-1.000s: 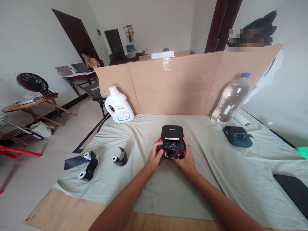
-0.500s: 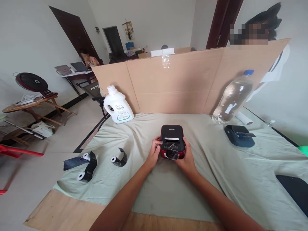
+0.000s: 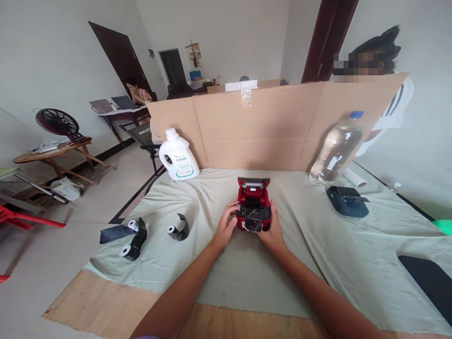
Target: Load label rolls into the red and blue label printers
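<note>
Seemingly at an opening step, gripping the lid-up red printer (image 3: 253, 197) by its sides with left hand (image 3: 225, 225) and right hand (image 3: 274, 231) on the cloth-draped worktop (image 3: 106, 301), needing next a steady hold and care around the dark strip (image 3: 253, 220) at its front.

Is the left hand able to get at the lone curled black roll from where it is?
Probably yes: nothing visible stands between the left hand and the black roll on the pale cloth. It would likely just have to leave the red device it is touching.
</note>
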Tool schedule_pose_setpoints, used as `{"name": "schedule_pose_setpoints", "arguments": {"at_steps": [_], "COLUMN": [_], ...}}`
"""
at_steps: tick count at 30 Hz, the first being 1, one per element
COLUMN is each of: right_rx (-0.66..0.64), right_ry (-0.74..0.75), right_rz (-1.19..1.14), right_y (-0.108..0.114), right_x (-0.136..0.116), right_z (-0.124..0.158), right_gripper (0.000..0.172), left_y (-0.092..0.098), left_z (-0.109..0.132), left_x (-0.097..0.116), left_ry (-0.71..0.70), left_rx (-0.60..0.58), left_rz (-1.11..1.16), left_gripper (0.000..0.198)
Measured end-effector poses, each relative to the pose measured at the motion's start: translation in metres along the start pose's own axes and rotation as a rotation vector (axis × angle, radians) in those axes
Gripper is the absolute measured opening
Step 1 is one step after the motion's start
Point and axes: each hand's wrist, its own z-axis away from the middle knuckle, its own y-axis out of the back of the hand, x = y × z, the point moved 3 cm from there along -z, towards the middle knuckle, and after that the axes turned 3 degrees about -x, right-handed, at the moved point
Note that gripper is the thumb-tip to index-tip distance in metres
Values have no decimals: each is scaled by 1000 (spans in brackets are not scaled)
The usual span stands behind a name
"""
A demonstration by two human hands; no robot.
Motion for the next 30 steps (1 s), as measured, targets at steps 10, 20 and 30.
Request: {"name": "schedule_pose_setpoints", "arguments": {"at_steps": [10, 20, 30], "right_rx": [-160, -837, -831], "right_ry": [-2, -111, -104], "right_rz": [144, 941, 851], "right_y": [38, -11, 3], "right_x": [-34, -59, -63], "right_z": [-70, -144, -139], "right_gripper": [40, 24, 22], "left_y": [1, 2, 2], "left_z": [-1, 0, 0], "left_x": [3, -1, 0], "left_ry": [15, 42, 40], "left_rx": [26, 6, 26], "left_rz": [9, -12, 21], "left_gripper": [41, 42, 42]}}
